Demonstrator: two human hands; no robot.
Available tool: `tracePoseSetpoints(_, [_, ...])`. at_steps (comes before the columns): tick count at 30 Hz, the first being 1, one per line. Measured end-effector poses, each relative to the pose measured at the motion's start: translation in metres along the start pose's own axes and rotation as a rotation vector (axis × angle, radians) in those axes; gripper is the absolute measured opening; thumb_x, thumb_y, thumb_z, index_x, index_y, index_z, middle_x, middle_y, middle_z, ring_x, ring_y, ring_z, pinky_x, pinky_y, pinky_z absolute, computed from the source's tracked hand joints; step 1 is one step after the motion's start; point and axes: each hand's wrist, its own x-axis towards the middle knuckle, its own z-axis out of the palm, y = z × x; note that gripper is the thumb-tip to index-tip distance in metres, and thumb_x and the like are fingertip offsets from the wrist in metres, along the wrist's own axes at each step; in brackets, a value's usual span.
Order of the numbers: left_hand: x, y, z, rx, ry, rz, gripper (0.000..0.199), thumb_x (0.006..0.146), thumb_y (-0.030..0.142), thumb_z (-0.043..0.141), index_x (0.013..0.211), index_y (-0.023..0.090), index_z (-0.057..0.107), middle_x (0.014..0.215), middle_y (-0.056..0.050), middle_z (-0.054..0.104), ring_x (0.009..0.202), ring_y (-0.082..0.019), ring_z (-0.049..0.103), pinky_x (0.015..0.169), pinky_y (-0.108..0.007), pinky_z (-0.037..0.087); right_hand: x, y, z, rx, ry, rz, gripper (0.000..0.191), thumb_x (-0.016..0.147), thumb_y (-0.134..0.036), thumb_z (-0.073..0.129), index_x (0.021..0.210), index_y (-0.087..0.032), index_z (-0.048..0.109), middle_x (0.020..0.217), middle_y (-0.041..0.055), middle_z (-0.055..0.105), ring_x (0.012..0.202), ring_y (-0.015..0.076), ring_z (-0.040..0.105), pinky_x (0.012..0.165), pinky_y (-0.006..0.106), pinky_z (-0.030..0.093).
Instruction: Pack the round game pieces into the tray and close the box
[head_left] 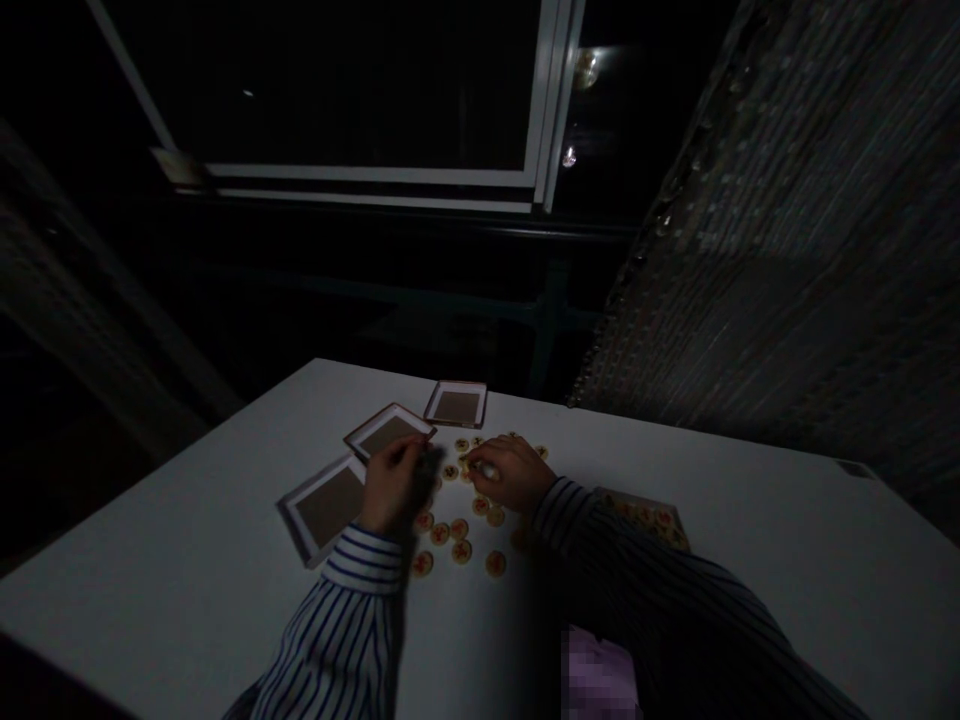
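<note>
Dim light; right hand [514, 472] hides some small, round, yellowish discs [461, 551] with red or black markings, spread mid-table. Right fingers bent, tips close together over discs; left hand [388, 488] loosely curled beside them; cannot tell what either holds. Striped right sleeve [637, 550] partly blocks disc-filled box [637, 497]. Three shallow, square, open trays [456, 407] nearby. White table [187, 560]; white-framed dark window [375, 176]; strand curtain [787, 270] right.

No text is readable: red and dark characters [462, 551] on round, pale-yellow pieces [451, 472] between the left hand [390, 485] and right hand [514, 474] are too small and dim.
</note>
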Motion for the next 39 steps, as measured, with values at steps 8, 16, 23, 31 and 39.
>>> tracePoseSetpoints(8, [0.0,-0.017,-0.001,0.33,0.086,0.193,0.037,0.079,0.043,0.042,0.096,0.016,0.062,0.09,-0.008,0.067,0.083,-0.02,0.06,0.074,-0.029,0.044,0.003,-0.015,0.016,-0.204,-0.165,-0.068,0.021,0.079,-0.029,0.048,0.093,-0.018,0.059,0.092,0.0064,0.064,0.088,0.0198,0.053,0.075,0.033,0.031])
tracePoseSetpoints(16, [0.002,-0.022,-0.005,0.305,0.171,0.198,0.04,0.08,0.044,0.04,0.098,0.015,0.061,0.094,-0.008,0.066,0.087,-0.019,0.06,0.076,-0.028,0.044,0.004,-0.021,0.025,-0.312,-0.218,-0.153,0.019,0.079,-0.026,0.044,0.081,-0.016,0.06,0.083,0.0072,0.065,0.084,0.021,0.052,0.072,0.035,0.03])
tracePoseSetpoints(23, [0.003,-0.022,-0.005,0.252,0.219,0.2,0.038,0.079,0.043,0.042,0.096,0.016,0.062,0.091,-0.007,0.067,0.085,-0.019,0.06,0.076,-0.029,0.045,0.003,-0.023,0.027,-0.333,-0.29,-0.129,0.022,0.081,-0.026,0.043,0.08,-0.015,0.062,0.085,0.0086,0.064,0.086,0.0213,0.051,0.075,0.036,0.029])
tracePoseSetpoints(31, [0.006,-0.011,-0.004,0.181,0.142,0.222,0.036,0.078,0.041,0.044,0.094,0.013,0.062,0.089,-0.008,0.067,0.083,-0.019,0.06,0.077,-0.031,0.045,0.001,0.001,-0.013,-0.282,-0.24,0.061,0.024,0.082,-0.03,0.042,0.094,-0.019,0.06,0.098,0.006,0.063,0.094,0.0192,0.05,0.076,0.032,0.029])
tracePoseSetpoints(39, [0.025,0.016,0.005,0.208,0.02,0.326,0.035,0.078,0.041,0.045,0.093,0.014,0.062,0.084,-0.007,0.067,0.077,-0.018,0.061,0.072,-0.029,0.046,-0.012,0.039,-0.034,-0.35,-0.242,0.227,0.025,0.082,-0.025,0.039,0.094,-0.02,0.06,0.098,0.0052,0.064,0.092,0.0194,0.053,0.076,0.031,0.032])
